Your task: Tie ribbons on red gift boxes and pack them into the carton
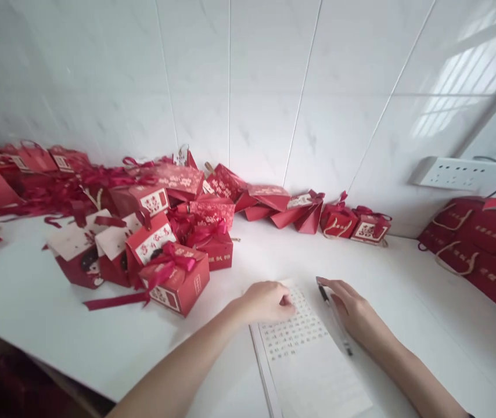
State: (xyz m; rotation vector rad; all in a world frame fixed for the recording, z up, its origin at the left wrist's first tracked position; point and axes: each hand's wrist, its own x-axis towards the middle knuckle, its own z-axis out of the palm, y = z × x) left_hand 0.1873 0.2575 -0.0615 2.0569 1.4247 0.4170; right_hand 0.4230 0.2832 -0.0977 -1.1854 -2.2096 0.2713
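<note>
1. Slim, clear plastic pen with black ends: beside the white paper notebook's right edge, slanting away leftward.
2. My right grip, nearer, sits just right of it; whether closed on it, I cannot tell.
3. My left grip curls over the notebook, closure unclear.

**Notepad and Pen Lying Side by Side**

The white notepad is lying flat on the worktop, rows of small dark characters filling its upper part, the lower part showing blank. The slim pen, clear-barrelled with a black section toward its far end, is slanting just beside the right edge.
</note>
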